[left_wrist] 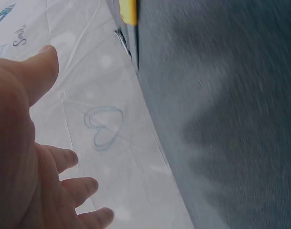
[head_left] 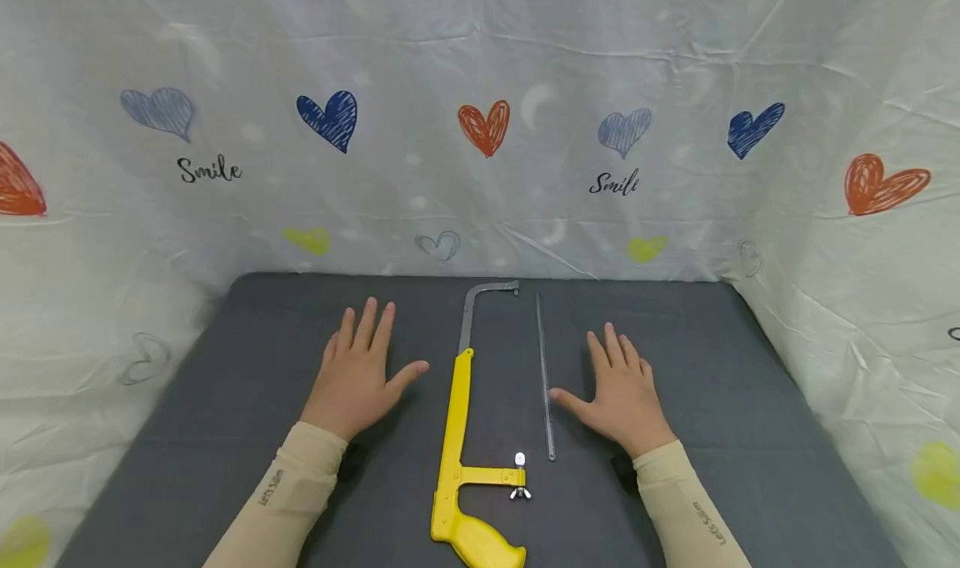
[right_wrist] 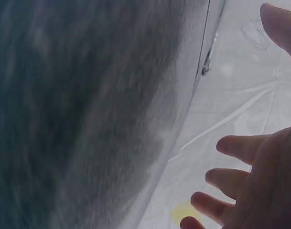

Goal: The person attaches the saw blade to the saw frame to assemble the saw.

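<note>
The work looked to be at its very start, a judgement drawn from the separate, unheld parts: a yellow hacksaw frame lay flat on the dark grey tabletop, between the hands, and a thin, straight silver metal strip, apparently its blade, lay just to its right, apart from it. The frame's curved grey metal arm reached to the far side, its tip turned right, while the rounded yellow handle sat at the near end. A short yellow crossbar pointed right and carried a silver metal wing nut. The left hand was left of the frame, its fingers straight and spread, thumb pointing towards the frame, with hold of nothing. The right hand was right of the strip, likewise wide open and gripping nothing; its thumb tip lined up with the strip's edge in the head view, but whether it touched could not be told. Judging by this layout, the next move called for curling the left fingers round the frame to steady it and a light thumb-and-finger pinch on the strip with the right, since something so thin and flat would be awkward to lift.
</note>
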A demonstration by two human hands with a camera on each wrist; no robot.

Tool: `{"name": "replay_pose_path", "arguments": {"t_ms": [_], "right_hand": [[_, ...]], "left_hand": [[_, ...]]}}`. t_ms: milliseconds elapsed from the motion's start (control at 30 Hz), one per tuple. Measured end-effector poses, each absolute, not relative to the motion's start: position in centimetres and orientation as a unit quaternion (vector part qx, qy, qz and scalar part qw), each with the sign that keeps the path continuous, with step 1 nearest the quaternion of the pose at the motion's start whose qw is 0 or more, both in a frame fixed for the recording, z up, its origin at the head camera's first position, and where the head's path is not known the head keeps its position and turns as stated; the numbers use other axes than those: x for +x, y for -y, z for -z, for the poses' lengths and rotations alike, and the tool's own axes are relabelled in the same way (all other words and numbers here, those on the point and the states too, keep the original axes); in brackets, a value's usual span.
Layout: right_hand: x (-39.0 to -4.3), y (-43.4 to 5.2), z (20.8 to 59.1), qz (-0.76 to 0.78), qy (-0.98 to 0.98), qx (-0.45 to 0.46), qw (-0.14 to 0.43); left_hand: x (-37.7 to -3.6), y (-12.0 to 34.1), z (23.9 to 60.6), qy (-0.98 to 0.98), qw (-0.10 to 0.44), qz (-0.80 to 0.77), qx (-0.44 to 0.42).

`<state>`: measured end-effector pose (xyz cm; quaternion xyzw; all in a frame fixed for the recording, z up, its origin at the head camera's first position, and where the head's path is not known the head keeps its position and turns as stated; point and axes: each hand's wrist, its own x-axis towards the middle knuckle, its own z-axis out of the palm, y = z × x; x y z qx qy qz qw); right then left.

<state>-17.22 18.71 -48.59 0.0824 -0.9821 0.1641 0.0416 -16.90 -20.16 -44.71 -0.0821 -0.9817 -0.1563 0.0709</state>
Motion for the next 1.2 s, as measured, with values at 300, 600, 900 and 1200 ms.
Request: {"name": "replay_pose_path", "arguments": {"t_ms": [300,600,900,1200], "right_hand": [[-17.5,-15.7,48.0,-0.193,0.975,0.098,0.043],[-17.5,-12.5,47.5,-0.203,0.972,0.111,0.052],[-16.5,-11.5,47.8,-0.210,0.969,0.119,0.051],[-16.3,-10.8,47.7,-0.224,0.967,0.100,0.065]], "left_hand": [[-17.2,16.2,44.8,0.980,0.068,0.158,-0.100],[-17.1,13.1,44.5,0.966,0.024,0.236,-0.097],[-16.3,12.2,44.8,0.957,-0.019,0.285,-0.048],[-16.1,11.9,45.3,0.951,-0.043,0.304,-0.019]]}}
